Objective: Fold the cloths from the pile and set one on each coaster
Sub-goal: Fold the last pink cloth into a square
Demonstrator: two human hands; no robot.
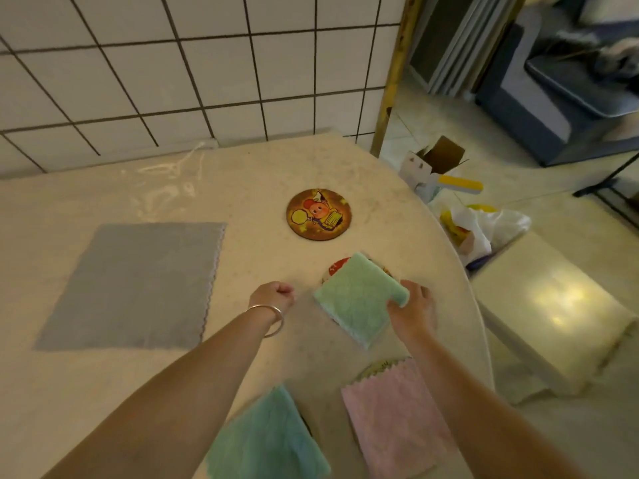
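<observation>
Pinching a fluffy green folded cloth (pixel 358 299) over a round coaster (pixel 337 266), the right hand (pixel 413 311) fingers clamp its corner; left hand (pixel 276 295) fingers curl together, holding nothing, beside a flat grey cloth (pixel 135 288) left of centre on the speckled counter (pixel 242 188).

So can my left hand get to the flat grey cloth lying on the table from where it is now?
Probably yes. The left hand is a loose fist holding nothing, and only bare table lies between it and the flat grey cloth. The right hand holds the folded green cloth.
</observation>
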